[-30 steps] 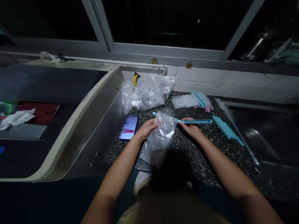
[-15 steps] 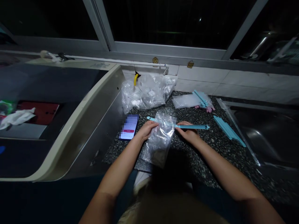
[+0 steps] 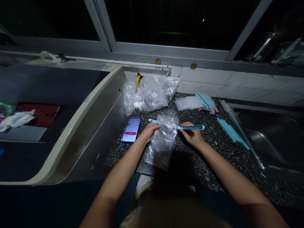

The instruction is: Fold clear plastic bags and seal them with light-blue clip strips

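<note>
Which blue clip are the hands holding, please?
The clip across the near bag, between left hand and right hand; others lie untouched farther right.

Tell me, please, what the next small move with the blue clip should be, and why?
Probably slide the blue clip a little left. It lies across the top of the clear bag, but far more of it sticks out on the right, where the right hand grips it; the left hand pins the bag.

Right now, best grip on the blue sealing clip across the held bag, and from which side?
Blue sealing clip: grip the bare right end, from the right; the clear bag occupies its middle and the left hand pinches the bag by the left tip. The right hand holds it there.
</note>
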A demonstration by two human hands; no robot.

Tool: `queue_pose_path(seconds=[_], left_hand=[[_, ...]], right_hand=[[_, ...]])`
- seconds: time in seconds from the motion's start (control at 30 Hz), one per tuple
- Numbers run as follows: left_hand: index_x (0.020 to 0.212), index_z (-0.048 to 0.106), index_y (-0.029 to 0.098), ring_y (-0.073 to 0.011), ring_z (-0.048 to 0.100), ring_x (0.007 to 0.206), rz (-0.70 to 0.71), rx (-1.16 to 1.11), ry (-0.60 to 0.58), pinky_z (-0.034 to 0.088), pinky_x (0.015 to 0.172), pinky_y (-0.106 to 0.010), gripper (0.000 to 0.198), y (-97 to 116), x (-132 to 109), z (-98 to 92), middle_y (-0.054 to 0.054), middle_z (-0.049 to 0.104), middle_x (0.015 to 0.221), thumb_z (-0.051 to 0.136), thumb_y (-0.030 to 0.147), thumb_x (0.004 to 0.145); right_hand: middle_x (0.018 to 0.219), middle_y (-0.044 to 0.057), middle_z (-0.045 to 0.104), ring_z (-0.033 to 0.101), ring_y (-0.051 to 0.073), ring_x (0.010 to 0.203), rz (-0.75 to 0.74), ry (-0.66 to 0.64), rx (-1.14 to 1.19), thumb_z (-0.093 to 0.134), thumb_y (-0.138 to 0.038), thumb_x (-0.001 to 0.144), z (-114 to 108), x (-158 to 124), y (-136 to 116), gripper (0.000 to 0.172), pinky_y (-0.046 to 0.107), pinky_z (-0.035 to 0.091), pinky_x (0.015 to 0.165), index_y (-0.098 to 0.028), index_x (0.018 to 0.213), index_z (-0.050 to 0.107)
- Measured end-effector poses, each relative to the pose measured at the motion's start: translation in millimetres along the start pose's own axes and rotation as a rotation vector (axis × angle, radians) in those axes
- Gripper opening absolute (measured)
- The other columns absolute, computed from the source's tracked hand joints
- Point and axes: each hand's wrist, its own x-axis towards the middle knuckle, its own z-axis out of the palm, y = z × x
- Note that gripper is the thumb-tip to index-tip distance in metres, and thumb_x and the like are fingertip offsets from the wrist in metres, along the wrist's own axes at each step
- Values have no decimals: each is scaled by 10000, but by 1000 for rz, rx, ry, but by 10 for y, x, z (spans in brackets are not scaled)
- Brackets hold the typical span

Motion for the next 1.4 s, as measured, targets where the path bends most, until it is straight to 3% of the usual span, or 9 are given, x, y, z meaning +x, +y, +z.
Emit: queue_pose_path(seconds=[0.2,0.43,0.77,1.13,1.4], left_hand=[[439,574,120,-54,405,339,-4,13,-19,260,401,-194,129,2,-20,24,22,510,374,667,194,491],[456,590,125,-58,409,356,6,25,-15,278,411,-195,112,-17,-18,30,16,527,385,671,195,490],[501,604,125,-65,420,363,14,43,-14,286,422,-197,102,-28,-9,21,21,540,408,669,204,490],[549,612,116,-99,492,434,17,38,-3,347,494,-221,78,-36,-9,8,2,586,483,644,162,496],[572,606,116,-91,490,410,29,73,-54,354,467,-210,202,-37,-24,-7,6,586,480,717,265,491]], right_hand=[[902,92,634,589,203,848,-154,-62,-193,430,-215,844,-49,13,-6,224,382,515,745,-195,1028,555],[946,114,626,575,217,830,-200,-138,-359,365,-199,869,-38,-21,9,439,393,498,773,-163,1307,377],[883,104,634,558,192,788,-253,-153,-397,381,-198,871,-70,-21,6,336,326,488,714,-188,1164,544],[840,91,605,513,183,743,-252,-203,-572,389,-149,860,-3,-53,86,366,292,456,642,-204,1187,544],[829,97,579,479,191,735,-251,-244,-610,377,-109,849,52,-86,132,390,297,450,639,-203,1196,530]])
